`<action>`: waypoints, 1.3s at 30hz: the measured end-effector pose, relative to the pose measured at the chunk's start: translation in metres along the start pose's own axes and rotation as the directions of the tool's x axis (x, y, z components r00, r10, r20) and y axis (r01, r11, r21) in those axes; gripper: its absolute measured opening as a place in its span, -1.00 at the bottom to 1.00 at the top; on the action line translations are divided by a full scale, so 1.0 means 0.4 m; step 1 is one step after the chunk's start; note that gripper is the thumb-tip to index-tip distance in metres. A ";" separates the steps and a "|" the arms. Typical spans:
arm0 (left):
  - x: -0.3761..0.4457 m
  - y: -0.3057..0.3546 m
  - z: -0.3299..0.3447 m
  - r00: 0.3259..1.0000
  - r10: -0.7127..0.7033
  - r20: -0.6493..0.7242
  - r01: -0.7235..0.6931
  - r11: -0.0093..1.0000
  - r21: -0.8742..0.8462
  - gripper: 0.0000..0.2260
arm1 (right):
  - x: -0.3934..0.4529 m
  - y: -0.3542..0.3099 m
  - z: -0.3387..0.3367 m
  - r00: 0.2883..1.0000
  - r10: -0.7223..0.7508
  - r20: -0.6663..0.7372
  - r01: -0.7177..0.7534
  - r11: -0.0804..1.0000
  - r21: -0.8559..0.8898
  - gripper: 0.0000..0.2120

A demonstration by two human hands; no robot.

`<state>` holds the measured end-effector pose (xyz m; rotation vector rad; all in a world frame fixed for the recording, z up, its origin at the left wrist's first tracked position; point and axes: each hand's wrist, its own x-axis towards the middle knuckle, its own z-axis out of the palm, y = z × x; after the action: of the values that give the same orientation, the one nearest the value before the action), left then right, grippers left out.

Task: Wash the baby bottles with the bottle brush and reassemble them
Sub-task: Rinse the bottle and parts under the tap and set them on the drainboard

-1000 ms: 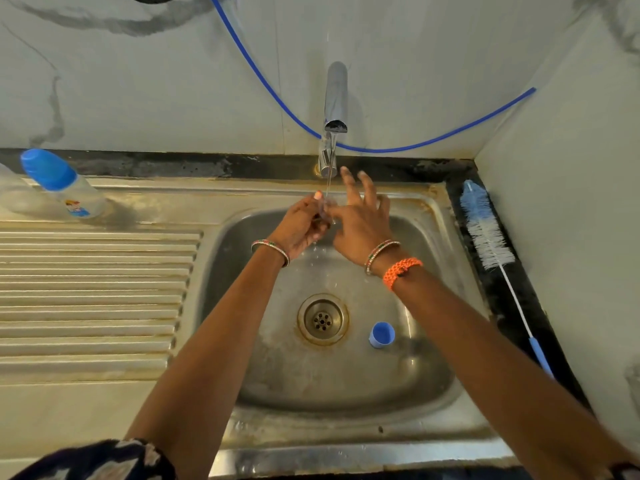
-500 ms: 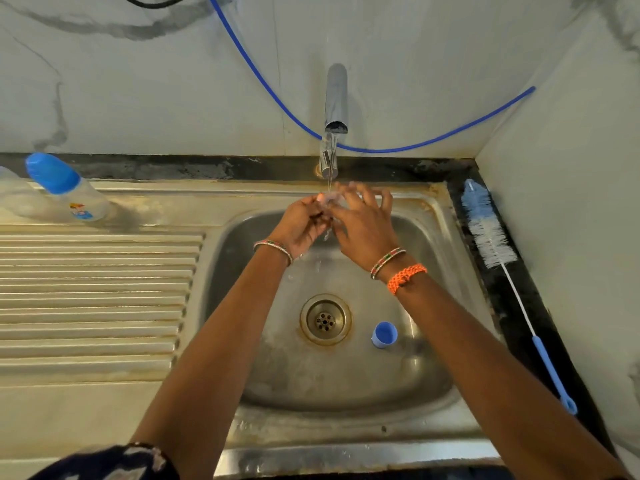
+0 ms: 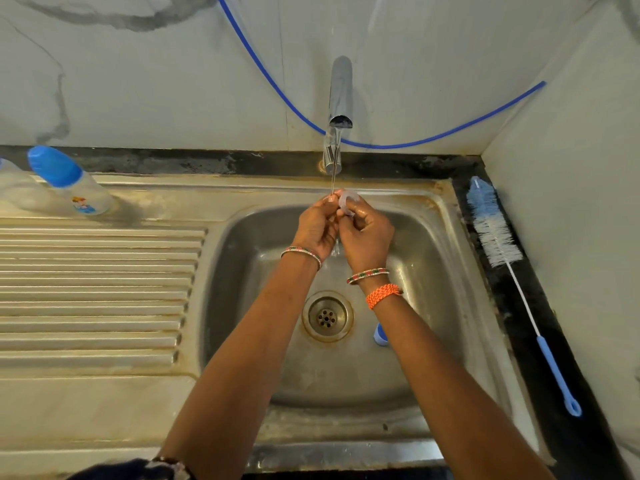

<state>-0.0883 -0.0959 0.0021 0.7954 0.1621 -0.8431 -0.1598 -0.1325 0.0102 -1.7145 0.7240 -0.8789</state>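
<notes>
Both my hands meet under the thin stream from the tap [image 3: 340, 98], above the steel sink [image 3: 433, 265]. My left hand [image 3: 317, 227] and my right hand [image 3: 367, 232] pinch a small clear teat [image 3: 347, 199] between their fingertips. A blue bottle ring [image 3: 380, 335] lies in the basin right of the drain [image 3: 327, 317], partly hidden by my right forearm. A capped baby bottle [image 3: 74, 187] with a blue lid lies on the drainboard at the far left. The bottle brush [image 3: 495, 233] lies on the dark counter to the right.
A second clear bottle [image 3: 14, 192] lies at the left edge, cut off by the frame. The ribbed drainboard [image 3: 97, 289] stretches left of the basin. A blue hose [image 3: 433, 133] runs along the back wall. The right wall stands close beside the brush.
My right hand's fingers, spread a second ago, have curled in around the teat. Both hands have lifted slightly toward the spout.
</notes>
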 end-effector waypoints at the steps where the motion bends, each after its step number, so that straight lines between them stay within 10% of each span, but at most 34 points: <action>1: 0.005 -0.006 -0.001 0.997 -0.003 -0.074 0.001 1.000 -0.027 -0.83 | -0.008 0.000 0.004 0.999 -0.006 -0.046 0.005 1.000 -0.014 -0.69; 7: 0.009 -0.008 -0.039 0.991 -0.071 -0.113 0.059 0.993 -0.106 -0.77 | -0.005 -0.001 0.020 0.988 -0.009 0.157 0.039 0.981 -0.188 -0.37; 13: -0.008 0.019 -0.060 0.998 -0.049 0.032 0.045 0.993 0.113 -0.83 | 0.029 0.013 0.036 0.979 -0.034 0.199 0.066 0.986 -0.154 -0.71; 18: 0.006 0.026 -0.115 0.978 -0.016 -0.210 0.084 0.943 0.321 -0.75 | 0.016 0.086 0.055 0.954 0.095 0.286 0.001 0.948 -0.319 -0.79; 30: -0.001 0.037 -0.171 0.973 0.042 -0.228 0.031 0.951 0.306 -0.76 | 0.037 0.081 0.095 0.984 0.114 0.135 -0.082 0.972 -0.219 -0.87; 35: -0.012 0.026 -0.155 0.982 0.035 -0.185 0.022 0.955 0.297 -0.74 | 0.062 0.051 0.097 0.642 0.677 0.361 -0.753 0.644 0.131 -0.75; 39: -0.015 0.034 -0.167 0.982 0.018 -0.188 0.038 0.956 0.291 -0.75 | 0.075 0.003 0.071 0.517 0.639 0.569 -0.855 0.349 0.384 -0.65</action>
<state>-0.0712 -0.0407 -0.0348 1.1569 0.2123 -0.8104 -0.1196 -0.1422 0.0097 -0.6757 0.7706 -0.0830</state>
